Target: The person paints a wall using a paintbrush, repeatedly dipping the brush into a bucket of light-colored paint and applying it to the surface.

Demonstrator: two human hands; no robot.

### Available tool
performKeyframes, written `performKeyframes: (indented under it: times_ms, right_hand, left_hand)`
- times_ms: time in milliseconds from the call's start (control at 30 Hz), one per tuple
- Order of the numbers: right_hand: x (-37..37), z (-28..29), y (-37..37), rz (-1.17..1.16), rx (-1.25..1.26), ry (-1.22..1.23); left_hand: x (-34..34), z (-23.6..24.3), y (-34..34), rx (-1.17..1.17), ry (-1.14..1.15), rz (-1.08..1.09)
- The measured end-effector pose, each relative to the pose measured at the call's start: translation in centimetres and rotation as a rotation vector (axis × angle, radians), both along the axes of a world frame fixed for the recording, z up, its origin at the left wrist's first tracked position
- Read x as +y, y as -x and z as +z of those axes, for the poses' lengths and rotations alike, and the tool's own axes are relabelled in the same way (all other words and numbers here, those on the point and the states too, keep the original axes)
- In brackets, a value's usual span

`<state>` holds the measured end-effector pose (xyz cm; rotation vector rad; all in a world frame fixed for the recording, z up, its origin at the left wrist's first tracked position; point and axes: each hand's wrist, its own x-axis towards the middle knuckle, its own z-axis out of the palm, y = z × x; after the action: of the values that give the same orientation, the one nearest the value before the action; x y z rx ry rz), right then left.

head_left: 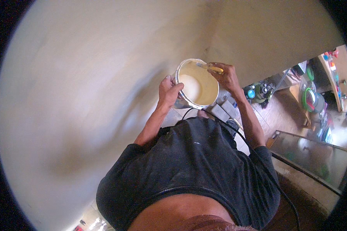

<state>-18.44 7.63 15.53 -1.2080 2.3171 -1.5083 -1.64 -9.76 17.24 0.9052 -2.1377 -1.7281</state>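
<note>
Round metal bucket of pale cream paint, held up close to the wall, centre frame. Left hand clenched on its left rim; right hand pinches a yellow-handled brush at the far rim. Risk — bucket looks tilted, so thick, glossy paint could slop onto the dark shirt; brush could drip. Wall smooth, matte beige; black cable trails right.

Dim warm light, soft shadow on blurred wall, heavy fisheye bend w/ black rim.
</note>
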Motion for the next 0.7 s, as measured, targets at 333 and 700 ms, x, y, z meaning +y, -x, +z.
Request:
performKeyframes:
  times_ms: [333,700]
  right_hand:
    - [-0.1,-0.4,-2.9,-0.322,-0.335,0.235]
    - [-2.1,-1.9,-2.3,-0.170,-0.983,0.506]
  left_hand:
    - [-0.1,0.1,-0.2,0.016,0.012,0.029]
    - [-0.2,-2.2,0.1,0.027,-0.039,0.064]
